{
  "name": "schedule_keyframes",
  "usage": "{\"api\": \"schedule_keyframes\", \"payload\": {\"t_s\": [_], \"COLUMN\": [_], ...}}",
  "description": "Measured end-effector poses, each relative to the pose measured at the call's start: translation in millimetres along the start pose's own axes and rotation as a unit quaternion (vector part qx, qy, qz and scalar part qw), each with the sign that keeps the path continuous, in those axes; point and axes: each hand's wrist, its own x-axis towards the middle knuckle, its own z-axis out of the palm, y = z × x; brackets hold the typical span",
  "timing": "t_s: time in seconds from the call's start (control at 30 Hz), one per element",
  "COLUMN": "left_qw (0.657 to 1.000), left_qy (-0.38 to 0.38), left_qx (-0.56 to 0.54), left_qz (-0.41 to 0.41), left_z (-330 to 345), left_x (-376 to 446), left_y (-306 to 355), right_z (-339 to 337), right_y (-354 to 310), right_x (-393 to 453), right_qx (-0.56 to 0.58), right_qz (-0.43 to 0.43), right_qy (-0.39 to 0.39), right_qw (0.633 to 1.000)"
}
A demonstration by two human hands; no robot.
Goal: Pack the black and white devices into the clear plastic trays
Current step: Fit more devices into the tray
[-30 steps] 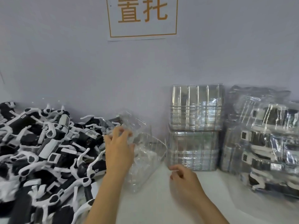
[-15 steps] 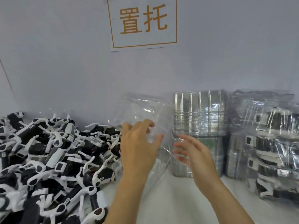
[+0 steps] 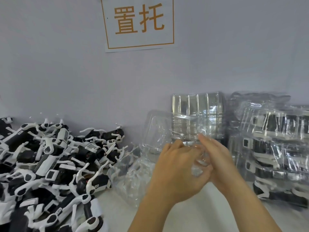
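Clear plastic is what both hands are working on: the left hand [image 3: 178,166] and right hand [image 3: 217,158] meet over one thin clear tray [image 3: 160,131] held up above the desk [image 3: 192,218], each grip curled and pinching its lower edge, fingers nearly touching. This tray stands tilted, its long axis rising toward the back edge of the desk, and it looks empty. Another loose tray [image 3: 132,178] lies just beside the left forearm. Black and white devices [image 3: 50,161] are heaped along the left edge of the desk, so the left hand is the nearer one for fetching one. Stacked empty trays [image 3: 197,114] stand at the back edge, with filled trays [image 3: 274,148] toward the right edge.
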Motion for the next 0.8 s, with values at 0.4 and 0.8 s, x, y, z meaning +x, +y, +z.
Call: {"api": "schedule_keyframes", "payload": {"t_s": [0.4,0.8], "left_qw": [0.764,0.766], "left_qy": [0.071,0.008], "left_qx": [-0.397,-0.390], "left_qz": [-0.503,-0.511], "left_z": [-40,-38], "left_x": [-8,-23], "left_y": [-74,-91], "right_z": [-8,-26], "right_y": [2,0], "right_x": [5,4], "right_qx": [-0.062,-0.175], "right_qz": [0.024,0.008], "right_qy": [-0.032,-0.012], "right_qw": [0.997,0.984]}}
